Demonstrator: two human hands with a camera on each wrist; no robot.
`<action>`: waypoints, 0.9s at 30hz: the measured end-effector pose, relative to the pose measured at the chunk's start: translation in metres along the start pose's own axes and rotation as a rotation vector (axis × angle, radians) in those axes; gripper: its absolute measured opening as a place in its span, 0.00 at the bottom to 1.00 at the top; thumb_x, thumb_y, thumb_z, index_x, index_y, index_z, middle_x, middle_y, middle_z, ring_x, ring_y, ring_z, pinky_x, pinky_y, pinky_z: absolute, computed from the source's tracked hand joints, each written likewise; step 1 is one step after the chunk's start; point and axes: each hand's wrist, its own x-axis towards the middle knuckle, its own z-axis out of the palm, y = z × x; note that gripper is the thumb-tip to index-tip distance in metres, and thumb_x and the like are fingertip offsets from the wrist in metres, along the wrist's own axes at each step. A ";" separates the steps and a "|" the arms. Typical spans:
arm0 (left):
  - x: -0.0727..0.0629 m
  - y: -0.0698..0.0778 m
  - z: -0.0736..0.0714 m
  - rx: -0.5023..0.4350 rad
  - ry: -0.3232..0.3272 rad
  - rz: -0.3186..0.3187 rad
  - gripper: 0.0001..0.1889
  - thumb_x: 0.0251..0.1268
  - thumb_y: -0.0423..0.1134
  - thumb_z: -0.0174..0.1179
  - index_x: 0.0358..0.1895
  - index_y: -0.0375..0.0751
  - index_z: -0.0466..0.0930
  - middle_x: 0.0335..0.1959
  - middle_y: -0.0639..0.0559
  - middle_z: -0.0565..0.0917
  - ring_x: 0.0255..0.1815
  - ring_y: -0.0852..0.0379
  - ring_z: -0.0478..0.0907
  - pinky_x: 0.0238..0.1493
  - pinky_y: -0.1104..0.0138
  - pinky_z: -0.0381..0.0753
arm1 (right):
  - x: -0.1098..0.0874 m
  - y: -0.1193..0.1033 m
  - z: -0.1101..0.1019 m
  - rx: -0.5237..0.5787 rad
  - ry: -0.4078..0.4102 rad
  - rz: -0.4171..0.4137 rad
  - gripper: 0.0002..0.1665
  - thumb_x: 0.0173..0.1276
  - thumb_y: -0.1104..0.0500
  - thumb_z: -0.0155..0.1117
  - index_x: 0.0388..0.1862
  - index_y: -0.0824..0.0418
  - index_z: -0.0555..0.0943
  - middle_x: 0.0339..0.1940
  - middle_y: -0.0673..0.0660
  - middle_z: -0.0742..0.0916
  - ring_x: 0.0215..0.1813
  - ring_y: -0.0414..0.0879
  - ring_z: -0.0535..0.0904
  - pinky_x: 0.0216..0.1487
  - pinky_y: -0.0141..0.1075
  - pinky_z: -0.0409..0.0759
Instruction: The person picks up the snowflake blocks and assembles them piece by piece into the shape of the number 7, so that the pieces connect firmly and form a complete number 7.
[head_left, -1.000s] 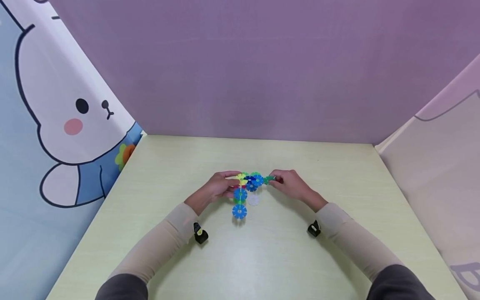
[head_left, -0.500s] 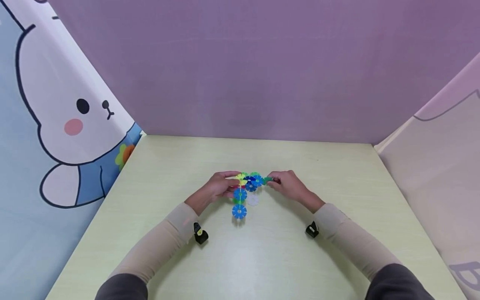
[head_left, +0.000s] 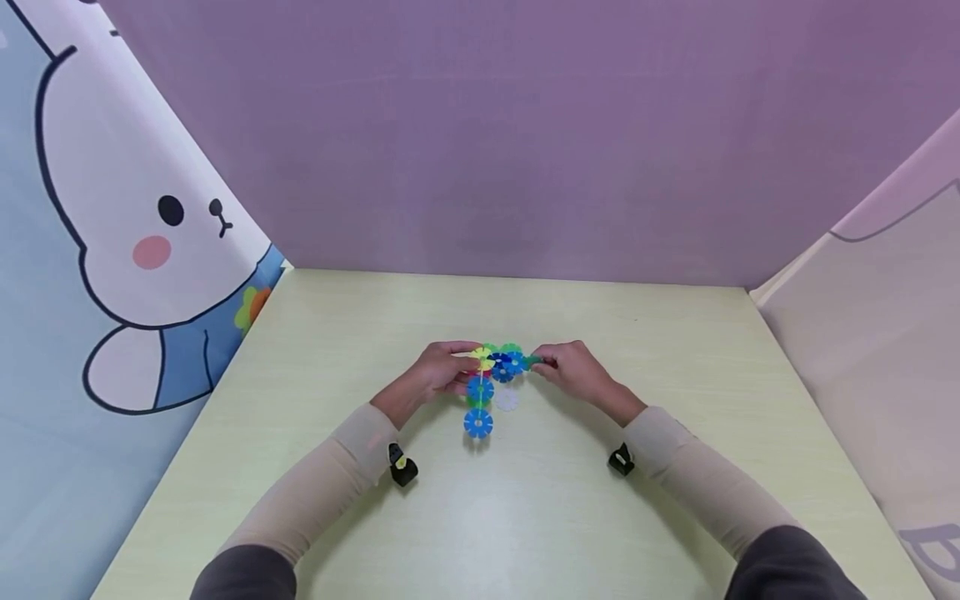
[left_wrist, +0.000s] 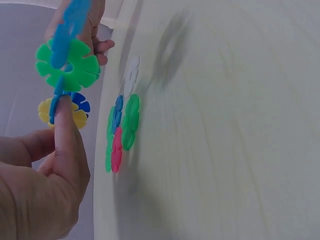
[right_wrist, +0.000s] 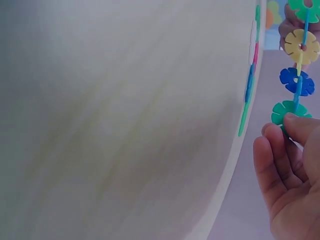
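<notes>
A chain of slotted plastic snowflake discs is held above the table between both hands. My left hand (head_left: 442, 367) grips it near the yellow disc (head_left: 482, 358), its fingers against a blue piece in the left wrist view. From there the chain runs toward me through a green disc (left_wrist: 82, 75) to a blue disc (head_left: 478, 423) at the near end. Toward the right it passes a dark blue disc (right_wrist: 291, 80) and a lighter blue one. My right hand (head_left: 573, 367) pinches the green disc (right_wrist: 282, 111) at that end between thumb and fingers.
Loose discs lie on the table beneath the chain: a white one (left_wrist: 131, 75), a pink one (left_wrist: 117, 150), a blue one (left_wrist: 118, 112) and green ones (left_wrist: 131, 122). A purple panel (head_left: 510, 167) stands behind the table, with printed cloth (head_left: 150, 208) at the left.
My right hand and wrist have shifted slightly left, and the green disc in its fingers has turned more edge-on. The left hand stays nearly still.
</notes>
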 end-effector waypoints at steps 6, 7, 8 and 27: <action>0.000 0.001 -0.001 0.000 0.010 0.003 0.20 0.72 0.35 0.63 0.65 0.49 0.81 0.32 0.50 0.86 0.24 0.60 0.79 0.23 0.71 0.83 | 0.001 -0.003 0.001 -0.007 0.030 -0.010 0.04 0.71 0.60 0.69 0.40 0.58 0.88 0.18 0.45 0.76 0.21 0.37 0.66 0.26 0.28 0.67; 0.000 0.000 -0.001 0.001 0.013 0.003 0.20 0.72 0.35 0.63 0.65 0.49 0.81 0.32 0.50 0.86 0.23 0.60 0.79 0.23 0.71 0.83 | 0.001 -0.004 0.001 -0.010 0.033 -0.010 0.04 0.71 0.60 0.69 0.40 0.59 0.88 0.18 0.45 0.76 0.21 0.37 0.66 0.27 0.28 0.67; 0.000 0.000 -0.001 -0.002 0.013 0.002 0.20 0.72 0.35 0.63 0.65 0.49 0.81 0.32 0.50 0.86 0.23 0.60 0.79 0.22 0.71 0.82 | 0.001 -0.005 0.002 -0.013 0.034 -0.008 0.04 0.71 0.60 0.69 0.40 0.59 0.88 0.18 0.45 0.76 0.21 0.37 0.66 0.27 0.28 0.67; -0.002 -0.003 -0.009 0.024 -0.045 0.008 0.20 0.73 0.37 0.62 0.66 0.51 0.80 0.36 0.49 0.87 0.25 0.59 0.81 0.25 0.69 0.84 | -0.004 -0.008 0.003 0.018 -0.007 -0.008 0.06 0.71 0.59 0.69 0.43 0.58 0.88 0.20 0.46 0.77 0.22 0.37 0.67 0.26 0.28 0.68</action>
